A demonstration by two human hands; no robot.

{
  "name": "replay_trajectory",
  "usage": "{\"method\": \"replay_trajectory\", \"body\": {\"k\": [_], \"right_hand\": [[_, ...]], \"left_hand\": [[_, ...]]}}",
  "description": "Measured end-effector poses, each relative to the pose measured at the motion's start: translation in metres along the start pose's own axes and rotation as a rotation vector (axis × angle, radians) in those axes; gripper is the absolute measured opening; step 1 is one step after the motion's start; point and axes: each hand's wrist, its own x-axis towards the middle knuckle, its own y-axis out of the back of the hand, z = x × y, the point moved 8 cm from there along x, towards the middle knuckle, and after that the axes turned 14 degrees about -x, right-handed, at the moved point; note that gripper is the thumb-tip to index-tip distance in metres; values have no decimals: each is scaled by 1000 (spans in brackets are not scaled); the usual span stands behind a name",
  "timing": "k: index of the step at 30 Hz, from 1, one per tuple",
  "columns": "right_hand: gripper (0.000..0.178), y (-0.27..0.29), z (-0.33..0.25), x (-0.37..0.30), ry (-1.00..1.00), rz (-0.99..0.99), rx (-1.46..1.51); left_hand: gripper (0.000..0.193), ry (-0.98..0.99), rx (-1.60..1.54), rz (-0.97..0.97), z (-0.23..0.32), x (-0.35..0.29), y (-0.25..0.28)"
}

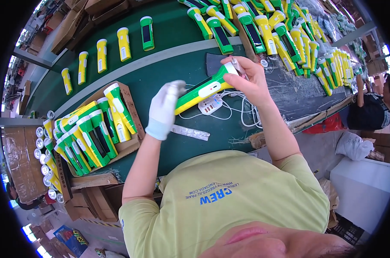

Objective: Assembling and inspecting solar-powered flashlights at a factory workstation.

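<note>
Both hands, left point(164, 109) and right point(248, 79), hold one green-yellow flashlight point(202, 90).

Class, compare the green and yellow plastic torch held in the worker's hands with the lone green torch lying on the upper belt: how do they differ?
The held green and yellow plastic torch is lifted off the table, gripped between the white-gloved left hand and bare right hand; the lone green torch lies untouched on the belt. The held torch slants across the view; the lone torch points nearly straight up it. Both share the same long shape and a green body.
</note>
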Motion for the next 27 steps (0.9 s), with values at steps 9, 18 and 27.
{"method": "replay_trajectory", "body": {"k": [9,18,27], "right_hand": [[30,15,-24,-11,27,177,-20],[17,-38,-35,-41,344,9,-463],[13,-69,-49,-22,733,-101,-708]], "left_hand": [[44,314,-665,135,-42,38,-25],[42,478,-871,89,-50,5,-37],[35,4,-218,-1,-13,23,-37]]}}
